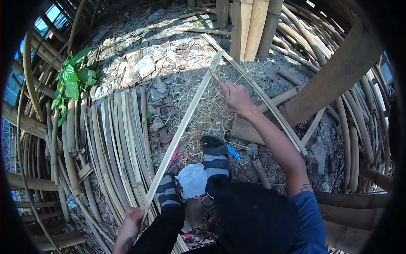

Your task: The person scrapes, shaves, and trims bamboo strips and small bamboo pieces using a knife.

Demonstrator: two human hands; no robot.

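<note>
We are seeing split bamboo slats [120,142] lying ready at left, while the bamboo strip [179,132] slanting between our hands is looking unfinished. Our left hand [133,218] is gripping its near end, low; our right hand [237,97], outstretched, is clasping a knife-like tool [216,77] near its far end.

The bare right hand [235,98] is closed in a grip, its bare, slightly bent right arm [274,142] reaching forward from a short blue fabric sleeve [308,218]. The bare left hand [131,222] curls closed, lower down, beside the black-trousered left leg [167,226].
</note>
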